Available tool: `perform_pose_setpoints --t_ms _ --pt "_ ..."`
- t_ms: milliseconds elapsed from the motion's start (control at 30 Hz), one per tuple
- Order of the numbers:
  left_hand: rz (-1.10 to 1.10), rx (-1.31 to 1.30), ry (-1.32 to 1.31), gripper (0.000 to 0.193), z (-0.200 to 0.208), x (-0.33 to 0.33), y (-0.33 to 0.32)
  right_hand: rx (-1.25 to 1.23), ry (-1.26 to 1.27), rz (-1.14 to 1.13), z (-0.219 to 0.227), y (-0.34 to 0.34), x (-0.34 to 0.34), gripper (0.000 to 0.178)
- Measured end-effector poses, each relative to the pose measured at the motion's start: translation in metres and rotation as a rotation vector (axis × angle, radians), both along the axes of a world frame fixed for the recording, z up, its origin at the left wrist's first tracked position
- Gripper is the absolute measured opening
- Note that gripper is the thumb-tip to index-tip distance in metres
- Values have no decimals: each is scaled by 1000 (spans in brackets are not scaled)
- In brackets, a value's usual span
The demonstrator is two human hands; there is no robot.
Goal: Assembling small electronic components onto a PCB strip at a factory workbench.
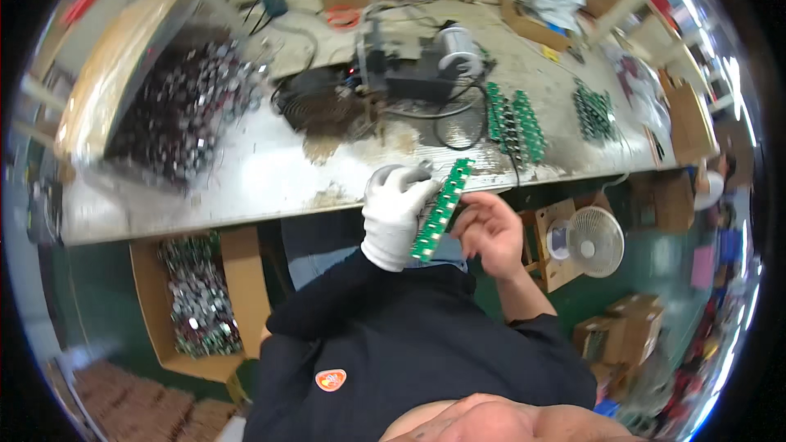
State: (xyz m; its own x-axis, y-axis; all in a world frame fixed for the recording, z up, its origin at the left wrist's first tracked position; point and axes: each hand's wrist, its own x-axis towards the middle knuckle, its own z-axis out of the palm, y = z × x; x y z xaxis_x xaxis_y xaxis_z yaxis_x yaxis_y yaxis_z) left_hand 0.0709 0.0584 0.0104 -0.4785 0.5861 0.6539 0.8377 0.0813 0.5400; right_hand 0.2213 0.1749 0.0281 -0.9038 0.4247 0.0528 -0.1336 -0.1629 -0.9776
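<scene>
My left hand (391, 217), in a white glove, is closed around the left side of a green circuit board strip (443, 209). The strip is held tilted in front of the bench edge, with a row of pale square parts along its face. My right hand (491, 233) is bare and beside the strip's right edge. Its fingers are loosely bent, with the thumb apart from them; whether a fingertip touches the strip I cannot tell. Beyond my hands on the bench stands a dark soldering device (401, 74) with a spool of wire (458, 51).
Several green board strips (528, 127) lie right of the device, with another pile (594, 110) farther right. A heap of small metallic parts (184, 106) covers the bench's left. Below are a carton of parts (246, 295) and a white fan (595, 241). A cable loops near the device.
</scene>
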Motion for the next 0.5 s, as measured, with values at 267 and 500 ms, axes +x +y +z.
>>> perform_pose_setpoints --t_ms 267,500 --pt "-475 147 -987 25 27 16 16 -392 245 -44 9 45 -24 12" --pt "-317 202 -1184 28 22 11 58 -490 294 -147 -6 69 -41 10"
